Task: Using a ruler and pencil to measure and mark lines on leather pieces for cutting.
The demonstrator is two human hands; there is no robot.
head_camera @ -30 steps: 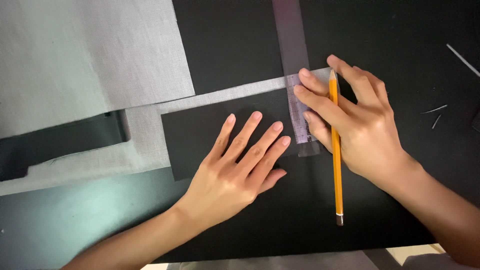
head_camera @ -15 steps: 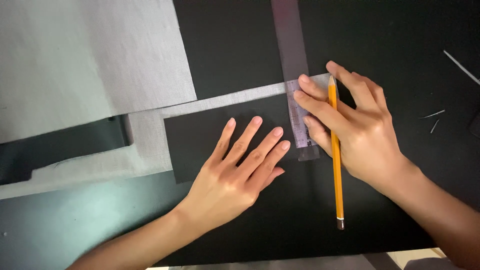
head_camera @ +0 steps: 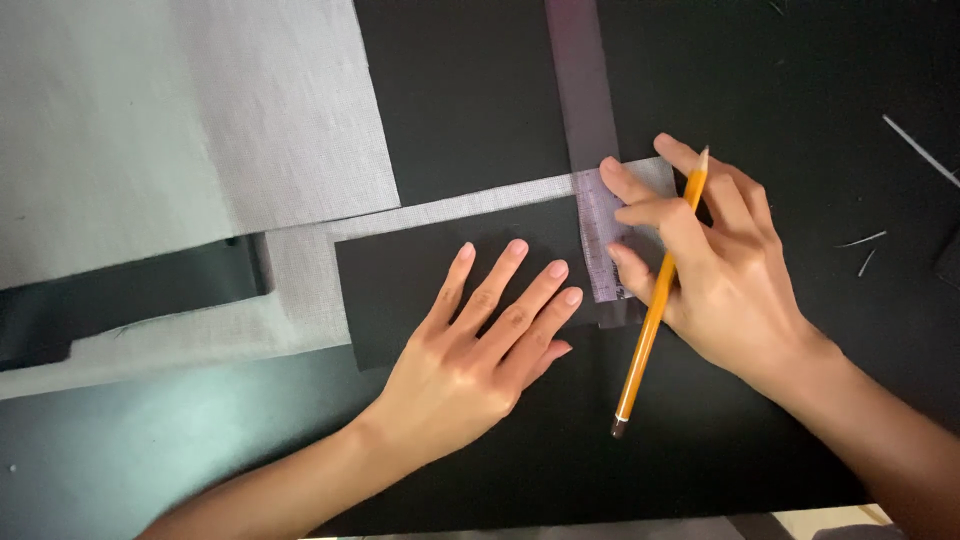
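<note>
Your left hand (head_camera: 470,350) lies spread on the black card (head_camera: 420,275); your right hand (head_camera: 715,270) pinches the pencil (head_camera: 655,310) and presses the ruler (head_camera: 595,190). Keep both pinned firmly.

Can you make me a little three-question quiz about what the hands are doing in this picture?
1. True or false: the left hand lies flat, fingers spread, on the black card rectangle.
2. Which thing does the right hand hold? A) scissors B) a yellow pencil C) a glue stick
3. Fill in: the right hand's fingertips press on a clear ______ that lies across the grey woven fabric.

Key: 1 true. 2 B. 3 ruler.
</note>
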